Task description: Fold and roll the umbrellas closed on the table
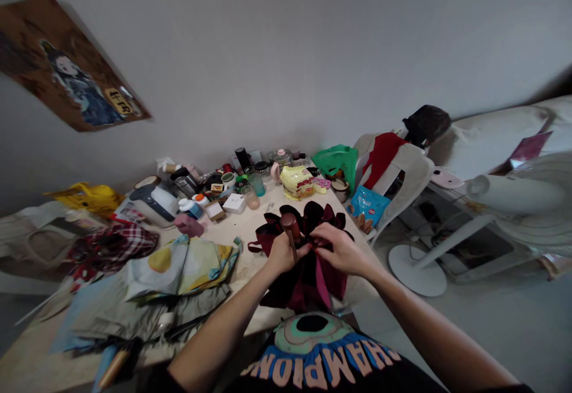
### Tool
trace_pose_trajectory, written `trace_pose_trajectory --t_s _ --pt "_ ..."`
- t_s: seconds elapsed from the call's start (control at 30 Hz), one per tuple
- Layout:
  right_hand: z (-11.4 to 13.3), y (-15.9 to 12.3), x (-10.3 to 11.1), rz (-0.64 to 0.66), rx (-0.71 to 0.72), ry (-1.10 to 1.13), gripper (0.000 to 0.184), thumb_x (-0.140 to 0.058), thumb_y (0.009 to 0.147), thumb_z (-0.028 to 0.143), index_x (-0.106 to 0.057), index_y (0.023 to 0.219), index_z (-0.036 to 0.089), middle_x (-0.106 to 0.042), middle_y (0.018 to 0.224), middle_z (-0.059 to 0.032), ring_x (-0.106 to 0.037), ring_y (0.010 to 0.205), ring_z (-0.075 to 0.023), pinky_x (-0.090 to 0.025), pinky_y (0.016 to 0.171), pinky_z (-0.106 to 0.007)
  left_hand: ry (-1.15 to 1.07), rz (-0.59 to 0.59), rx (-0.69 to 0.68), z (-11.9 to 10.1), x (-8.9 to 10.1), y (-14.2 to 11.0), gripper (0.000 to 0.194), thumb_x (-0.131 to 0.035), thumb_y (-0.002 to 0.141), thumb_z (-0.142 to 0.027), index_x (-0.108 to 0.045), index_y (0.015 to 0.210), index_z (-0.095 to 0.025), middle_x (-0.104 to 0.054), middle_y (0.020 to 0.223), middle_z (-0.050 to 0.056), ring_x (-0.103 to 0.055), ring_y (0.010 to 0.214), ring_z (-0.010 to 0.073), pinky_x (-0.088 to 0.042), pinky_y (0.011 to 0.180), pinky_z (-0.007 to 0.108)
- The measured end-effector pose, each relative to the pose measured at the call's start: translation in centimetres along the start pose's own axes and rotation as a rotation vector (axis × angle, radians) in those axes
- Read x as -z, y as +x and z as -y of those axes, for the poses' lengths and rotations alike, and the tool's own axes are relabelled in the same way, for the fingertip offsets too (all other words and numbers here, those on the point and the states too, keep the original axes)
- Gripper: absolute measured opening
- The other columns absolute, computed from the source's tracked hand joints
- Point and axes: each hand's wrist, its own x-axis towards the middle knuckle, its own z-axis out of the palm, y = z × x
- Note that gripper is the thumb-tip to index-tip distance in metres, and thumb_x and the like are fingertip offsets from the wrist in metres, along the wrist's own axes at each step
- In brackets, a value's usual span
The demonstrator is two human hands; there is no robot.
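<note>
Okay so, going by the head view, there's a maroon umbrella (328, 283) right over the near edge of the desk (243, 226), loosely bunched up, folds flaring out all round, brown handle (290, 224) pointing up. Left hand (285, 254) is curled around it just by that handle, fingers wrapped in. Right hand (337, 249) has its fingers bent and pinched together on the cloth near the middle, though I can't tell exactly which bit it's got. Hands are pretty much side by side.

Near left on the desk, a patterned umbrella (154, 268) with yellow patches lies over a grey umbrella (105, 312). Far side is a proper jumble: white box (234, 203), teal cup (257, 185), yellow bag (295, 183). Off to the right, a blue packet (372, 202) sits on a chair (409, 172), with a white fan (417, 271) beyond it.
</note>
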Motion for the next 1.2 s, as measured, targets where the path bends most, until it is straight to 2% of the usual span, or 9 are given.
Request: trace_pose_trajectory --t_s 0.13,0.2,0.27,0.4,0.57,0.73,0.87,1.03,1.2 --pt "-1.1 -0.6 3.7 -0.256 -0.068 -0.026 0.032 -0.053 0.076 0.015 -0.063 0.105 0.021 -0.06 0.099 -0.0075 -0.058 0.075 -0.0156 -0.051 0.066 -0.03 0.058 -0.049 -0.035 0.1 -0.1 -0.6 0.03 -0.069 0.072 -0.038 -0.063 0.095 -0.019 -0.065 0.085 0.004 -0.062 0.076 0.0187 -0.05 0.074 0.033" --pt "-2.7 -1.2 4.8 -0.223 -0.131 -0.037 0.038 -0.055 0.07 0.015 -0.062 0.107 0.02 -0.058 0.095 -0.0064 -0.056 0.072 -0.0149 -0.051 0.061 -0.028 0.048 -0.052 -0.024 0.0 -0.2 -0.8 0.032 -0.07 0.071 -0.038 -0.063 0.095 -0.019 -0.065 0.083 0.003 -0.061 0.075 0.0183 -0.05 0.072 0.033" --pt "-4.1 -1.8 5.1 -0.099 -0.165 0.0 0.051 -0.056 0.065 0.014 -0.058 0.116 0.021 -0.056 0.103 -0.0068 -0.056 0.072 -0.014 -0.051 0.057 -0.025 0.04 -0.048 -0.006 -0.2 -0.2 -0.9 0.031 -0.071 0.07 -0.037 -0.063 0.094 -0.019 -0.065 0.084 0.002 -0.062 0.075 0.0184 -0.05 0.073 0.033" --pt "-5.5 -2.0 4.0 0.023 -0.18 0.005 0.068 -0.058 0.062 0.013 -0.05 0.129 0.021 -0.053 0.11 -0.0078 -0.054 0.071 -0.0125 -0.051 0.056 -0.024 0.039 -0.032 -0.006 -0.4 -0.3 -1.1 0.031 -0.071 0.069 -0.034 -0.062 0.094 -0.019 -0.066 0.086 0.002 -0.062 0.077 0.0191 -0.05 0.076 0.034" --pt "-5.0 -0.5 2.2 -0.016 -0.275 -0.083 0.057 -0.064 0.059 0.013 -0.058 0.116 0.017 -0.06 0.091 -0.0043 -0.056 0.064 -0.0127 -0.051 0.061 -0.027 0.011 -0.017 -0.034 -0.7 -0.7 -1.5 0.031 -0.071 0.07 -0.034 -0.06 0.095 -0.02 -0.066 0.088 0.002 -0.063 0.08 0.019 -0.05 0.079 0.035" --pt "-3.0 -0.2 -1.2 0.079 -0.233 0.167 0.051 -0.051 0.068 0.007 -0.051 0.119 0.015 -0.064 0.092 -0.006 -0.064 0.076 -0.0146 -0.054 0.072 -0.029 0.006 0.001 -0.032 -1.3 -1.0 -1.5 0.041 -0.074 0.065 -0.028 -0.059 0.102 -0.019 -0.066 0.091 0.003 -0.063 0.084 0.0207 -0.05 0.081 0.036" --pt "-2.1 -0.6 -3.2 -0.035 -0.187 0.236 0.054 -0.046 0.072 0.005 -0.042 0.125 0.019 -0.061 0.1 -0.0072 -0.063 0.078 -0.0129 -0.055 0.074 -0.03 -0.069 0.016 -0.077 -1.4 -0.8 -1.3 0.057 -0.074 0.063 -0.023 -0.053 0.115 -0.019 -0.066 0.104 0.005 -0.063 0.093 0.0219 -0.049 0.087 0.037" --pt "-2.3 -1.0 -4.0 -0.195 -0.269 0.257 0.06 -0.056 0.07 0.012 -0.034 0.126 0.023 -0.052 0.105 -0.0047 -0.061 0.072 -0.0109 -0.056 0.066 -0.028 -0.117 0.071 -0.087 -1.4 -0.7 -1.5 0.042 -0.075 0.062 -0.025 -0.059 0.099 -0.016 -0.065 0.093 0.005 -0.062 0.087 0.0219 -0.05 0.082 0.035" --pt "-2.9 -1.3 -3.8 -0.11 -0.232 0.299 0.062 -0.052 0.068 0.007 -0.035 0.125 0.024 -0.05 0.104 -0.005 -0.059 0.076 -0.0112 -0.054 0.063 -0.025 -0.087 0.055 -0.156 -2.0 -1.0 -1.9 0.05 -0.076 0.061 -0.025 -0.055 0.106 -0.018 -0.063 0.102 0.006 -0.061 0.093 0.0235 -0.048 0.084 0.036"
